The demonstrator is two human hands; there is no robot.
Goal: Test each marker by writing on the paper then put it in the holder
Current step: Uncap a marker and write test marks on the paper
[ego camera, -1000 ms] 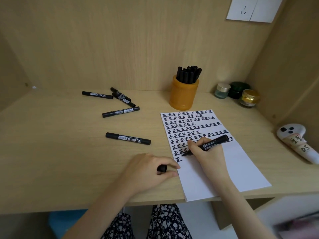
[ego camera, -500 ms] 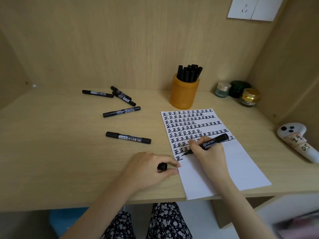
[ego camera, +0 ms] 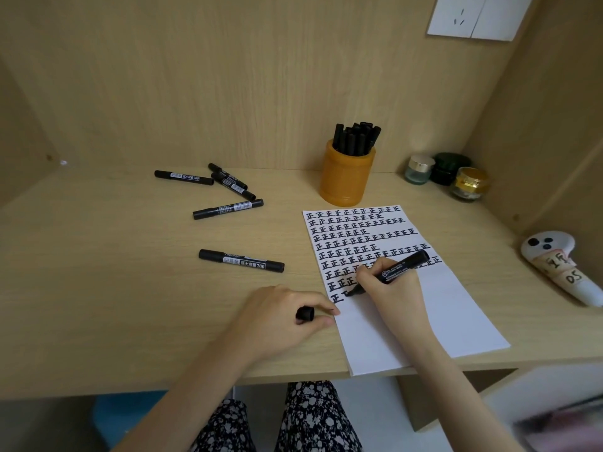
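Observation:
My right hand grips an uncapped black marker with its tip on the white paper, at the lowest row of written characters. My left hand rests on the desk beside the paper's left edge and pinches the marker's black cap. An orange holder with several black markers stands behind the paper. One capped marker lies left of the paper. Several more markers lie further back on the left.
Three small jars stand at the back right corner. A white controller with taped labels lies at the right against the side wall. The paper overhangs the desk's front edge. A wall socket is high on the back panel.
The marker tip has gone on writing in the lowest row, and a second character has begun there. My left hand has stayed put with the cap.

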